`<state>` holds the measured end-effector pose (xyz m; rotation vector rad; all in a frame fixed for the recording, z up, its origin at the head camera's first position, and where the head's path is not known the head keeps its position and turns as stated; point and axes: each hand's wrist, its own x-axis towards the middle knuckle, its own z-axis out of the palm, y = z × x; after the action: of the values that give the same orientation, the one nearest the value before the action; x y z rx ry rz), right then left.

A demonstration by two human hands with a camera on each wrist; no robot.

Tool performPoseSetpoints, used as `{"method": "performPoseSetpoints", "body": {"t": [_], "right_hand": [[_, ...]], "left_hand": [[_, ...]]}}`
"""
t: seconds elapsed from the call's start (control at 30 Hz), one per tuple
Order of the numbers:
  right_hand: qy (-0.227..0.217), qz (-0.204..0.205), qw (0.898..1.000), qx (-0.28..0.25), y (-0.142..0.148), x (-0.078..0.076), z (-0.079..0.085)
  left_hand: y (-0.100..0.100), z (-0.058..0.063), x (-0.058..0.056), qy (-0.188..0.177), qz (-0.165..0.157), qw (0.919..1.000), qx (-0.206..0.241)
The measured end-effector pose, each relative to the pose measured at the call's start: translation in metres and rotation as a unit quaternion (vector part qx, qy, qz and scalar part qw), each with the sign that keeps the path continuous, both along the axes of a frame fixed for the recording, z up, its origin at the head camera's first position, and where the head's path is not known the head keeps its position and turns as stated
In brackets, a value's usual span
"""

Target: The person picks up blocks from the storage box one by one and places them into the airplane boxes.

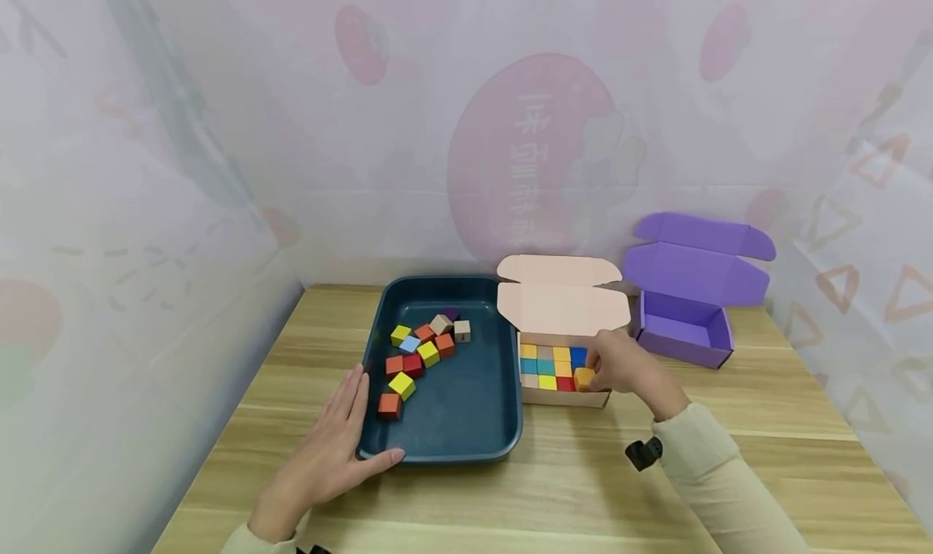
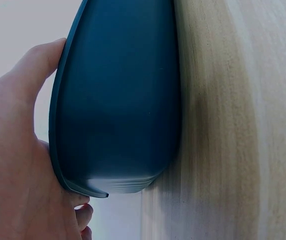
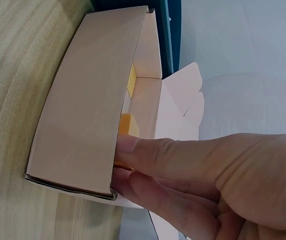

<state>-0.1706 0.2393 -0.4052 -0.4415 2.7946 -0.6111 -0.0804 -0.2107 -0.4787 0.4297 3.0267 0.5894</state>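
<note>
My right hand point(image 1: 619, 364) pinches an orange cube point(image 1: 584, 378) at the front right corner of a peach cardboard box point(image 1: 564, 398). In the right wrist view the thumb presses the cube's point(image 3: 129, 124) side, just inside the box wall point(image 3: 83, 105). Rows of coloured cubes fill the rest of the box, among them a red cube point(image 1: 565, 384) and a blue cube point(image 1: 578, 356). My left hand point(image 1: 331, 449) rests against the near left corner of a dark blue tray point(image 1: 466, 459), its fingers straight along the side and thumb on the front rim.
Inside the tray lie several loose cubes, including a yellow cube point(image 1: 402, 386) and a pale wooden cube point(image 1: 462, 331). An open purple box point(image 1: 685, 347) stands behind my right hand. The peach lid point(image 1: 561, 307) leans up toward the printed curtain point(image 1: 408, 173).
</note>
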Motion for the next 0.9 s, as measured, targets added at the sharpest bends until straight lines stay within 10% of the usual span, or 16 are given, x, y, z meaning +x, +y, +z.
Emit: {"method": "performPoseSetpoints", "body": {"t": [0.9], "right_hand": [[-0.025, -0.071, 0.988, 0.138, -0.029, -0.017, -0.010]], "left_hand": [[0.001, 0.000, 0.000, -0.002, 0.006, 1.0000, -0.001]]}}
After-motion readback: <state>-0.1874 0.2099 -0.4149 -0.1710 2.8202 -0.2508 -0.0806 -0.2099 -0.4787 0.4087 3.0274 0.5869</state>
